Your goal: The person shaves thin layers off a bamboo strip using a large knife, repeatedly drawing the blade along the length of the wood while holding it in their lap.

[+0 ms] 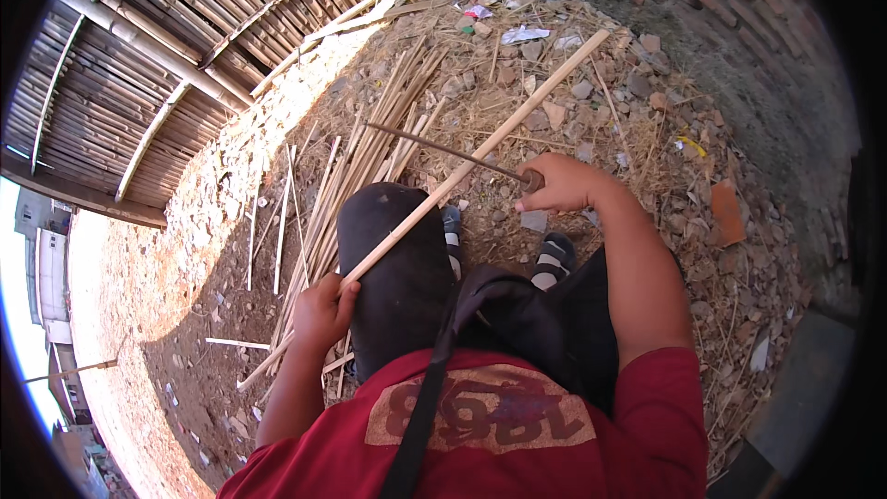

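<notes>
1 red shirt (pixel 517 471); L hand (pixel 323 314) pinching 1 lt-brn strip (pixel 443 191), R hand (pixel 565 183) gripping 1 tool (pixel 425 142).

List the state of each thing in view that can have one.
Long strip: in one piece, held slanting
Handled tool: crossing the strip, contact unclear
Left hand: closed on the strip
Right hand: closed on the tool
Left knee: bent
Loose strips: piled, roughly aligned
Footwear: worn
</notes>
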`<control>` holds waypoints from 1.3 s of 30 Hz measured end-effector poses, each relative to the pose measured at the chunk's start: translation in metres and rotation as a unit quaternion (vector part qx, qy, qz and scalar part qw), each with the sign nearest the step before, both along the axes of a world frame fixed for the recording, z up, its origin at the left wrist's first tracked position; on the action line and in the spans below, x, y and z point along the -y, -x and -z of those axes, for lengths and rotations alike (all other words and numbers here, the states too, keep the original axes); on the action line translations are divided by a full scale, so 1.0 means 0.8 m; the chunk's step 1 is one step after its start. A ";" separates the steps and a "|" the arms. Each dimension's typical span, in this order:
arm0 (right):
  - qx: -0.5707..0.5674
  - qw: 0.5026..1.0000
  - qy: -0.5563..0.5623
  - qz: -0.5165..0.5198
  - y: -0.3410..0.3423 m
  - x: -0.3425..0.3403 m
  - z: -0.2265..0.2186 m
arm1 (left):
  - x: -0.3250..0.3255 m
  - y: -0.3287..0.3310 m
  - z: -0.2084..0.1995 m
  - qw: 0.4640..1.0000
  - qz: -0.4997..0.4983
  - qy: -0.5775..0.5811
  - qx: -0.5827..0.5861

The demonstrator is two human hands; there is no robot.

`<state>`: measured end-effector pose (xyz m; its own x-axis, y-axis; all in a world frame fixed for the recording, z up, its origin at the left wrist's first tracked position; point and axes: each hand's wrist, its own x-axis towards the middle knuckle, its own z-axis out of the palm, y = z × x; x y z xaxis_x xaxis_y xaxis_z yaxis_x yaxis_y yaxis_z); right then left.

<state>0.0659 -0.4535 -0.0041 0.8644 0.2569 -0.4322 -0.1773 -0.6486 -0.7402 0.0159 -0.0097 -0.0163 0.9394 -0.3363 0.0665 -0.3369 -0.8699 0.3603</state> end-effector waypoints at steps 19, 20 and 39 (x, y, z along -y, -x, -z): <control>0.021 0.995 0.016 0.101 -0.012 0.032 0.035 | 0.010 0.003 -0.025 0.999 -0.012 -0.049 -0.020; 0.058 0.996 0.048 0.047 -0.007 0.017 0.027 | 0.010 0.001 -0.025 0.999 -0.006 -0.048 -0.021; -0.011 0.992 -0.062 0.106 -0.021 0.026 0.060 | 0.000 -0.001 -0.008 1.000 0.001 -0.027 -0.016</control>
